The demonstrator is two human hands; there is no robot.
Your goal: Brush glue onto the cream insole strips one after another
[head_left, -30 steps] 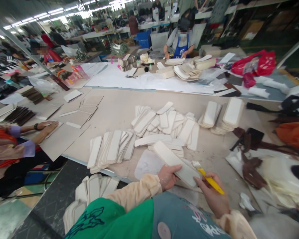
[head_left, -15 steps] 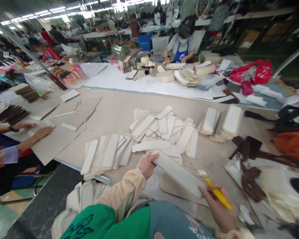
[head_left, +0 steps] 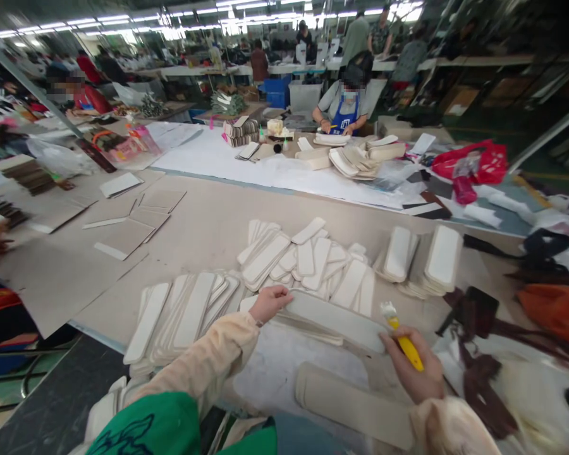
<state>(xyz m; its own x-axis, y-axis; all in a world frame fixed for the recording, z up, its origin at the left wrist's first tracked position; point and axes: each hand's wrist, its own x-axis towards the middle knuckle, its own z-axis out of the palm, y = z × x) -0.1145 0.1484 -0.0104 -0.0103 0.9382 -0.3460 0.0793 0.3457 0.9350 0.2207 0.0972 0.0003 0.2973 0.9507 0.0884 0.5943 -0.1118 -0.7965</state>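
Observation:
A long pale panel (head_left: 339, 318) with rounded corners is stretched between my hands, over a few similar strips. My left hand (head_left: 271, 303) is closed on its left end, thumb and fingers pinching the edge. At the panel's right end, my right hand (head_left: 415, 363) touches the corner with its fingertips while gripping a brush (head_left: 409, 351) with a yellow handle. The brush's white, clotted bristles point up and away from me. Below the panel, nearer my body, another pale piece (head_left: 351, 401) lies flat on the table, partly behind my right sleeve.
Fanned strips (head_left: 184, 316) lie to the left, and a loose heap (head_left: 308, 259) sits ahead. Stacked strips (head_left: 440, 256) stand at right, near dark straps (head_left: 483, 373). Flat boards (head_left: 133, 230) lie at far left. Across the table a co-worker (head_left: 344, 104) handles similar pieces.
Both hands have carried the panel forward, away from my body, onto the strips ahead. The flat piece beneath is more exposed. The neighbour's hands at left have mostly left the view.

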